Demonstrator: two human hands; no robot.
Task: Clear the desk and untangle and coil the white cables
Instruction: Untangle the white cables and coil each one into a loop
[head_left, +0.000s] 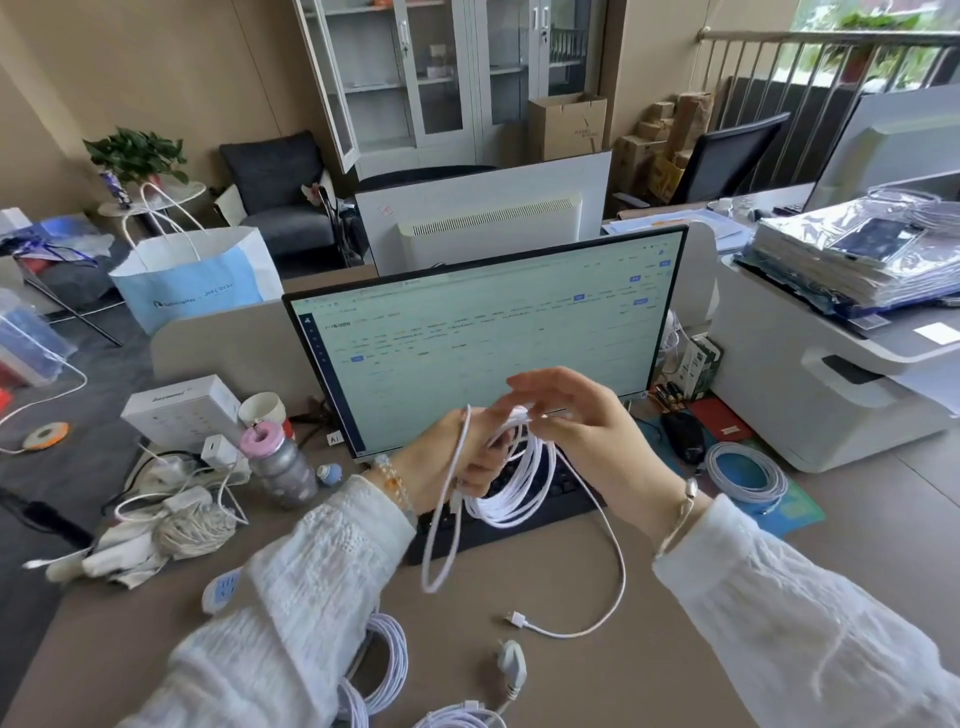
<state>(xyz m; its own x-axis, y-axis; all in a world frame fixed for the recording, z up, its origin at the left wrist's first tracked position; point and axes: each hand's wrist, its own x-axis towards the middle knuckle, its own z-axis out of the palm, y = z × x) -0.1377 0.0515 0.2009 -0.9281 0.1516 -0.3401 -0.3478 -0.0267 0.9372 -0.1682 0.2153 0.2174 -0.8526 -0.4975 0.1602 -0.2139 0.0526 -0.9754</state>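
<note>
Step in hand: coiling one white cable, held up in front of the monitor and above the keyboard.
Left hand: fingers curled round the gathered loops, clamped on the bundle.
Right hand: fingers loosely bent, fingertips pinching the strand at the top of the bundle; the exact contact is blurred.
Cable look: thin, white, limp; several even loops hang below the left hand, and one slack loop droops lower.
Loose tail: runs down from the bundle in a wide curve to the surface, ending in a USB plug that lies flat.
Next move, as judged: draw the tail up and lay it on as further loops, keeping the left-hand grip firm so the bundle does not spring apart.
Other cables: a finished coil by the printer; more white coils at the near edge; a tangle to the left remains unsorted.
</note>
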